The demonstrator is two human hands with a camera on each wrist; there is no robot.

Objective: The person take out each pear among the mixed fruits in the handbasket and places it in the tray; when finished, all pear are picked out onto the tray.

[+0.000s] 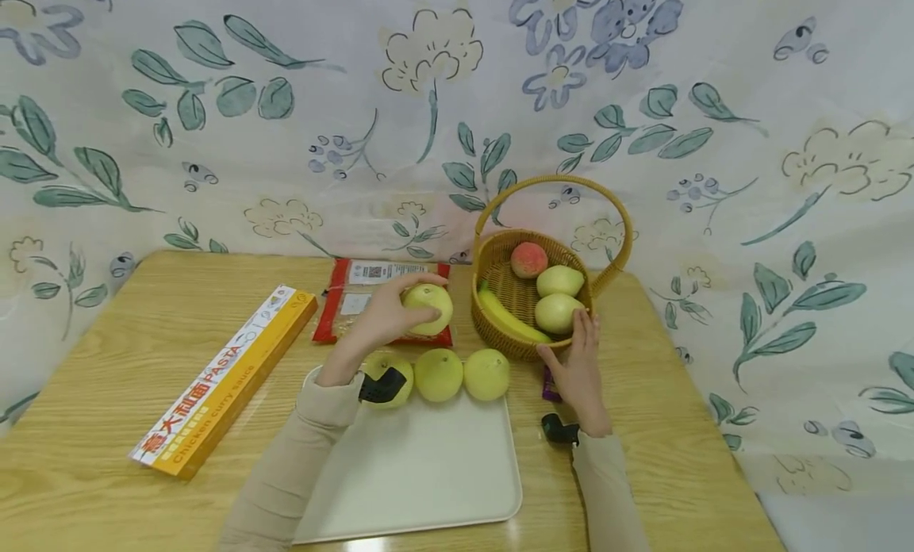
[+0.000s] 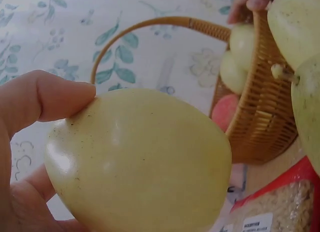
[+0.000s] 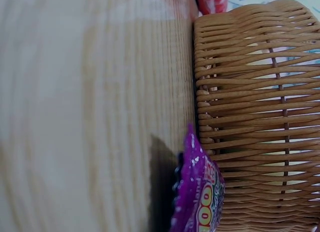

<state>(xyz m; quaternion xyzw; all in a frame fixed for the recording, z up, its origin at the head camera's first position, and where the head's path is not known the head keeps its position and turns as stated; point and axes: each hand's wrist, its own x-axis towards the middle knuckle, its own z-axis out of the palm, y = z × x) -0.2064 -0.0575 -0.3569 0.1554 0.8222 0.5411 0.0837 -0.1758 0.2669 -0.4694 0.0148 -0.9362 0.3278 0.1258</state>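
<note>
My left hand (image 1: pixel 382 318) grips a pale yellow round pear (image 1: pixel 437 300), held above a red-edged bag (image 1: pixel 367 273). The left wrist view shows that pear (image 2: pixel 145 157) close up, between thumb and fingers. A row of similar pears (image 1: pixel 439 375) sits along the far edge of a white tray (image 1: pixel 428 473). My right hand (image 1: pixel 581 381) holds the near right rim of a handled wicker basket (image 1: pixel 500 335). Inside the basket are a peach (image 1: pixel 529 260), a banana (image 1: pixel 510 318) and two pale greenish fruits (image 1: pixel 559 312).
On the left lies a long orange-and-white pasta box (image 1: pixel 228 381). A purple candy packet (image 3: pixel 200 192) leans against the basket's base, partly hidden by the right hand in the head view. A floral cloth (image 1: pixel 343 84) hangs behind the wooden table (image 1: pixel 78 369).
</note>
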